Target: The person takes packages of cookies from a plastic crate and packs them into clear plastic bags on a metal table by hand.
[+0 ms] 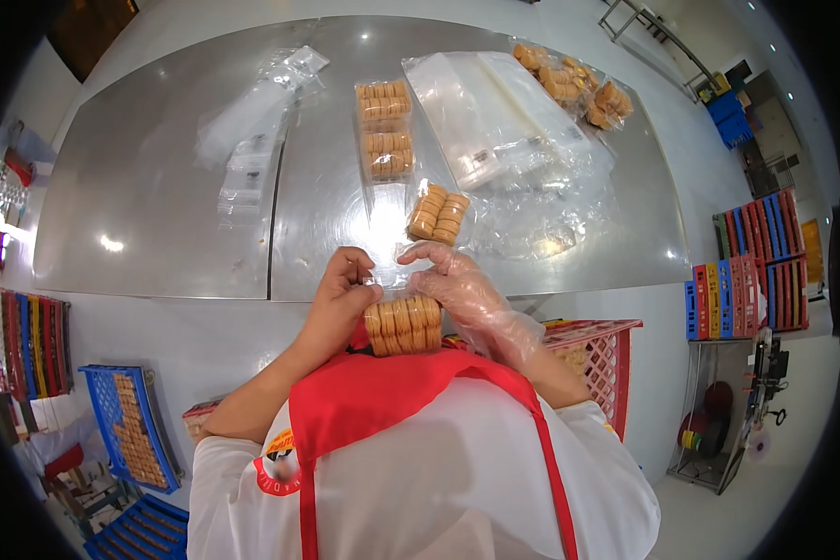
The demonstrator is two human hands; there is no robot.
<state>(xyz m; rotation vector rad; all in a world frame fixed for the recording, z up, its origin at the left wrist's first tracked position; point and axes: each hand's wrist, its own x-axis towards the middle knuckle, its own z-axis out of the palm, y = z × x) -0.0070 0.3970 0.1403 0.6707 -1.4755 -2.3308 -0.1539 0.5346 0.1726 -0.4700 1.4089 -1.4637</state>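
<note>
A clear plastic bag of round biscuits (403, 327) hangs upright in front of the red apron, below the table's near edge. My bare left hand (345, 289) pinches the bag's upper left side between thumb and fingers. On the other side, my right hand (453, 285), in a clear plastic glove, has its fingers curled on the bag's upper right. Just beyond my hands, a small pack of biscuits (438, 214) lies tilted on the steel table (149, 215). Farther off, two filled packs (384, 131) lie in line, end to end.
Flat clear bags (504, 112) are spread at the right, with bagged biscuit pieces (569, 79) behind them. More empty bags (257, 140) lie left of centre. A red crate (607, 364) stands by my right elbow, a blue crate of biscuits (131, 425) at the left.
</note>
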